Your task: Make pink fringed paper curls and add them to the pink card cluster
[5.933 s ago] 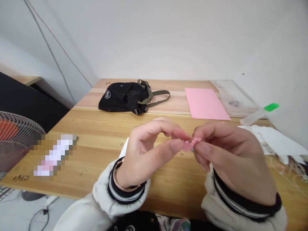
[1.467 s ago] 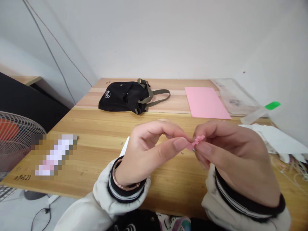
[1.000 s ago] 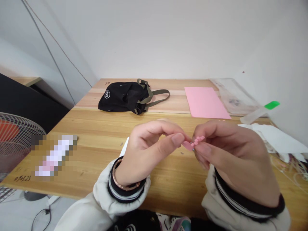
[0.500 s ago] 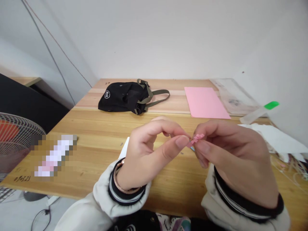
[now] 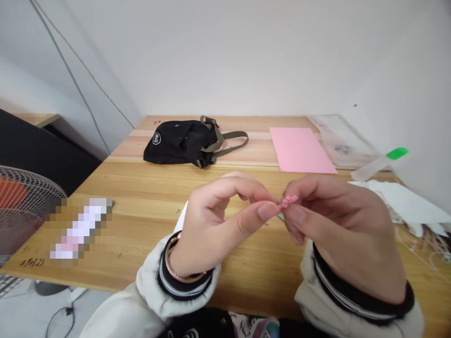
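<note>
Between my two hands, above the wooden table, is a small pink crinkled piece (image 5: 289,201) with a bumpy edge; its exact kind is too small to make out. The thumb and index finger of my left hand (image 5: 229,216) pinch its left end. My right hand (image 5: 338,225) pinches it from the other side, thumb in front, with the bumpy part showing above the thumb tip. The fingertips of both hands nearly meet and hide part of the piece. A bit of something blue shows just below the fingertips.
A black bag (image 5: 176,141) with olive straps lies at the back of the table (image 5: 148,183). Pink paper (image 5: 301,150) lies right of it. A clear tube with a green cap (image 5: 397,153), white sheets (image 5: 398,202) and tangled strings are at right. A fan (image 5: 28,202) stands at left.
My left thumb has shifted slightly right, closer to my right thumb. Less of the pink piece shows between the fingertips. Everything on the table stays where it was.
</note>
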A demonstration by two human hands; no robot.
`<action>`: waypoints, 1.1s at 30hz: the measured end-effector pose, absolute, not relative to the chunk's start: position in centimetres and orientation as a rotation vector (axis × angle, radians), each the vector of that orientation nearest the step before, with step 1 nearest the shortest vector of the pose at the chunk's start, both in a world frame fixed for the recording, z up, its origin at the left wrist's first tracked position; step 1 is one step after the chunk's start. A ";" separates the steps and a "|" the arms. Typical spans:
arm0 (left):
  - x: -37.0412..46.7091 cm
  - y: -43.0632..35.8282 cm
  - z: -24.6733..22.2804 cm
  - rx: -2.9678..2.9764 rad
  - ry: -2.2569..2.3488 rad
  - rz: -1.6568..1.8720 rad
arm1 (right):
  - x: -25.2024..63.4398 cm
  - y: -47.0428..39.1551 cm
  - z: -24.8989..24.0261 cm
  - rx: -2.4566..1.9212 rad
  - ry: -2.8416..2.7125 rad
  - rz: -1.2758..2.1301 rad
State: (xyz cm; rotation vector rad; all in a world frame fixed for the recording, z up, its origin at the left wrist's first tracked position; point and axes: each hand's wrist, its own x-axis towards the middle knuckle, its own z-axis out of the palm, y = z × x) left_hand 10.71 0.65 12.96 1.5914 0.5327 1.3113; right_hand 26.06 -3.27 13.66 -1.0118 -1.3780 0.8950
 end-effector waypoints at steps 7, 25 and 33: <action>10.8 0.6 12.9 1.563 0.554 1.318 | 26.1 -3.3 13.6 -1.000 -1.382 0.893; 10.8 0.6 12.8 1.517 0.536 1.328 | 26.0 -3.4 13.7 -1.036 -1.386 0.857; 10.8 0.6 12.7 1.525 0.574 1.320 | 25.9 -3.4 13.8 -1.060 -1.393 0.840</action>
